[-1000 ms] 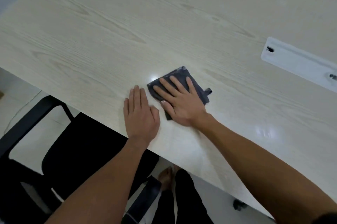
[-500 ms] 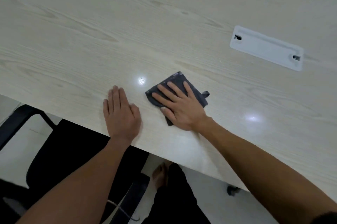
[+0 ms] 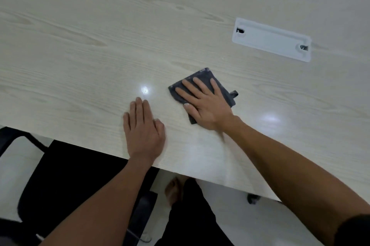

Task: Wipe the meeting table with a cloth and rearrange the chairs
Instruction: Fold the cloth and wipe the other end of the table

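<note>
While the left hand (image 3: 143,129) lies flat beside it, the right hand (image 3: 204,103) presses flat-fingered on the cloth (image 3: 202,76).

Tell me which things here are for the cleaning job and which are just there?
For the job:
cloth, under the right hand
table, with the left hand flat on it
black chair

Just there:
white cable cover in the table

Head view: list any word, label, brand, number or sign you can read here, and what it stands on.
None can be read.
Cloth under the right hand: dark, no print visible; its small side tab shows no lettering.
White cable cover plate set in the meeting table: blank.
Chair: black, no marking visible.
</note>
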`<state>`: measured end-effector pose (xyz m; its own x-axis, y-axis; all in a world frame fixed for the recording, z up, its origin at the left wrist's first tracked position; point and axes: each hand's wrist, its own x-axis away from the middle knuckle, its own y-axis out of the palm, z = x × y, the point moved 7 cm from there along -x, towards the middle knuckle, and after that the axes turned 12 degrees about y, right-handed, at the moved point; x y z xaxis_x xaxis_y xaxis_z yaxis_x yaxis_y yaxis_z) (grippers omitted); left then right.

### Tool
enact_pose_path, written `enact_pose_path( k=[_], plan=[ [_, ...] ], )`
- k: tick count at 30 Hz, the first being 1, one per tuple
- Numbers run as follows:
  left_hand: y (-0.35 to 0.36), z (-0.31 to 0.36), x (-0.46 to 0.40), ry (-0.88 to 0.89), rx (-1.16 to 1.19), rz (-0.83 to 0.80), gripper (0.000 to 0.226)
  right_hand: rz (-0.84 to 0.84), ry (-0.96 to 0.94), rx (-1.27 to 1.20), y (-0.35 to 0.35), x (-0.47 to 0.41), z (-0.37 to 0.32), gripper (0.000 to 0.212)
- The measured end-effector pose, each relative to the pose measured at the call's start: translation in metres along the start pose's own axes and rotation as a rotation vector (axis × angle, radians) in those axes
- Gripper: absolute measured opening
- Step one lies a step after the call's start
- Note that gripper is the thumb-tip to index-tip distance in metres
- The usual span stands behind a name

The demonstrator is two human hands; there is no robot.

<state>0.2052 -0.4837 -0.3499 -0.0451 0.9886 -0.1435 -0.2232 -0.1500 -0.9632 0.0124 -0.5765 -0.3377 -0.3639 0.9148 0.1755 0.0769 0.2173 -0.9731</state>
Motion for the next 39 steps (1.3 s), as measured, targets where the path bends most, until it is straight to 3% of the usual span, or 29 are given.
enact_pose_path(
  k=[4,7,10,15,17,19,22,26,29,32,34,36,39],
  plan=[
    [0.003,0.001,-0.002,-0.008,-0.002,-0.010,0.068,0.030,0.297,-0.094,-0.013,-0.065,-0.008,0.060],
    [0.001,0.001,0.000,-0.013,-0.021,-0.007,0.068,0.015,0.124,-0.085,-0.002,-0.042,-0.040,0.059],
    [-0.001,0.013,-0.013,0.030,0.001,-0.017,0.071,0.021,-0.013,-0.039,0.005,0.019,-0.013,0.055],
    [0.007,0.054,-0.042,0.081,0.063,-0.049,0.072,0.072,0.617,-0.153,-0.018,-0.002,0.088,0.060],
    [0.015,0.057,-0.042,0.076,0.050,-0.060,0.071,0.097,0.703,-0.216,-0.030,-0.051,0.100,0.061],
    [0.021,0.058,-0.040,0.091,0.026,-0.062,0.071,0.084,0.627,-0.205,-0.035,-0.097,0.089,0.062],
    [0.022,0.055,-0.042,0.077,0.036,-0.067,0.073,0.065,0.369,-0.128,-0.026,-0.113,0.033,0.061],
    [0.020,0.055,-0.040,0.091,0.024,-0.069,0.070,0.037,0.046,-0.071,-0.001,-0.015,-0.007,0.056],
    [0.018,0.058,-0.041,0.097,0.030,-0.065,0.070,0.031,0.139,-0.040,-0.005,0.031,0.060,0.056],
    [0.021,0.058,-0.040,0.089,0.042,-0.068,0.072,0.040,0.462,-0.106,-0.028,-0.012,0.132,0.058],
    [0.024,0.057,-0.040,0.089,0.035,-0.059,0.071,0.047,0.573,-0.170,-0.035,-0.060,0.132,0.061],
    [0.024,0.057,-0.039,0.102,0.036,-0.030,0.070,0.056,0.503,-0.173,-0.028,-0.087,0.094,0.061],
    [0.019,0.057,-0.036,0.118,0.002,-0.010,0.069,0.042,0.201,-0.134,-0.010,-0.052,0.024,0.059]
  ],
)
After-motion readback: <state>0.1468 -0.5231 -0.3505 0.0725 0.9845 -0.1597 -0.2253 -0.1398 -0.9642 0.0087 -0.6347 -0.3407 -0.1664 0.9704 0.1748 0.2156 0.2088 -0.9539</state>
